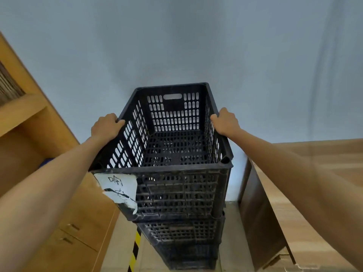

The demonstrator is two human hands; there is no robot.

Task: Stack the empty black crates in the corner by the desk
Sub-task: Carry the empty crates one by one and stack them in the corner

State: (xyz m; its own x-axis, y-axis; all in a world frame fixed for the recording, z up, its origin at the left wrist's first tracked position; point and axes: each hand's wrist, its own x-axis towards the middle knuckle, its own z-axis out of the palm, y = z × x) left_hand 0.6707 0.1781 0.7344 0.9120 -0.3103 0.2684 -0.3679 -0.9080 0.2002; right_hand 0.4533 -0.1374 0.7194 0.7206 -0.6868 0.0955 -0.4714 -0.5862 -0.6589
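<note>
An empty black slotted crate (176,189) fills the middle of the head view, with a torn white label (119,189) on its near left corner. It rests on a stack of black crates (182,244) below it. My left hand (106,125) grips the crate's left rim. My right hand (225,121) grips the right rim. Both hands hold it about halfway along its long sides. The stack stands against a pale blue wall (176,46).
A wooden cabinet (64,222) with shelves and drawer handles stands close on the left. A wooden desk (318,173) with a dark side panel stands on the right. Yellow and black tape (135,250) runs on the floor by the stack.
</note>
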